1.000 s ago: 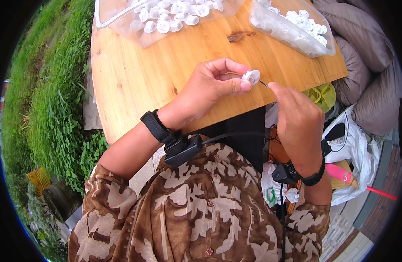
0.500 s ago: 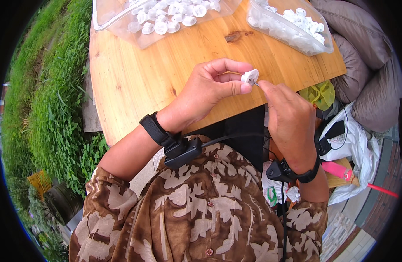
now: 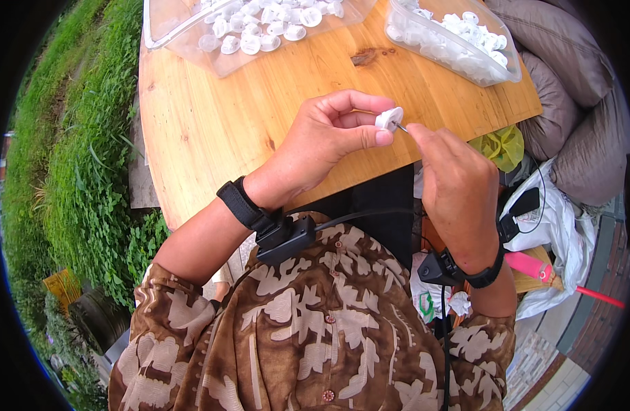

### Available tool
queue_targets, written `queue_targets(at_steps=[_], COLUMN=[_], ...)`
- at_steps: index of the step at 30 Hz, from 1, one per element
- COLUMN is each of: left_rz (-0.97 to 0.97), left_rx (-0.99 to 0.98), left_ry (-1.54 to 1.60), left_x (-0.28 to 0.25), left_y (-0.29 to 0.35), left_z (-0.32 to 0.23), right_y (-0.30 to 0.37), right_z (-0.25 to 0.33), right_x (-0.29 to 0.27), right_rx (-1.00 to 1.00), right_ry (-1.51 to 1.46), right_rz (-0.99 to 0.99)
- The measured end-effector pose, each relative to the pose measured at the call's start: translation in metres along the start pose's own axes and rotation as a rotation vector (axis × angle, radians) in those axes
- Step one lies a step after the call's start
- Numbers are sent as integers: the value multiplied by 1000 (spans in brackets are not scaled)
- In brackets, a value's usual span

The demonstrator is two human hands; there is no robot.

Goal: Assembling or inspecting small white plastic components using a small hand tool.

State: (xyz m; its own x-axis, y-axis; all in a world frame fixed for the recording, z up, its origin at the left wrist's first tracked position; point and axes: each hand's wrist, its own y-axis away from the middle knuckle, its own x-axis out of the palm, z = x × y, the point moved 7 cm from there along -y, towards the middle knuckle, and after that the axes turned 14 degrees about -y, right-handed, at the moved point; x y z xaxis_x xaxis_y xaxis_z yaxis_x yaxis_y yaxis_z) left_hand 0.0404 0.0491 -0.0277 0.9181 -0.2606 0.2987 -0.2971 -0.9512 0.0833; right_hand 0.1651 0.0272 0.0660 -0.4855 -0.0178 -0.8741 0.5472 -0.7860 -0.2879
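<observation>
My left hand [image 3: 318, 133] is closed, pinching a small round white plastic piece [image 3: 387, 119] between thumb and fingers above the front part of the wooden table [image 3: 226, 127]. Facing it from the right, my right hand [image 3: 459, 178] is closed on a thin metal rod [image 3: 402, 127]. The rod's tip meets the open face of the white piece; the rest of it is hidden in my fingers. Similar white pieces [image 3: 269, 42] lie in a large clear plastic bin [image 3: 191, 56] at the far left of the table.
A smaller clear tub [image 3: 459, 67] of white parts stands at the far right of the table. Beside the table's right edge are a padded grey-brown cover [image 3: 568, 96], a yellow bag [image 3: 501, 147] and white plastic bags [image 3: 561, 236]. A black cable [image 3: 369, 213] crosses between my wrists.
My right hand has drawn back very slightly, and a little more of the metal rod shows. The white piece has turned slightly in my left fingers.
</observation>
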Motion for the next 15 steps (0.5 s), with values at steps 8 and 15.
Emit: queue_targets(at_steps=[8, 15], left_rz=[-32, -66], left_rx=[15, 3], left_ry=[-15, -70], left_x=[-1, -6], left_y=[0, -3], left_z=[0, 1], right_y=[-2, -2], right_z=[5, 2], right_x=[2, 5], right_rx=[-9, -65], right_ry=[98, 64], right_rz=[12, 30])
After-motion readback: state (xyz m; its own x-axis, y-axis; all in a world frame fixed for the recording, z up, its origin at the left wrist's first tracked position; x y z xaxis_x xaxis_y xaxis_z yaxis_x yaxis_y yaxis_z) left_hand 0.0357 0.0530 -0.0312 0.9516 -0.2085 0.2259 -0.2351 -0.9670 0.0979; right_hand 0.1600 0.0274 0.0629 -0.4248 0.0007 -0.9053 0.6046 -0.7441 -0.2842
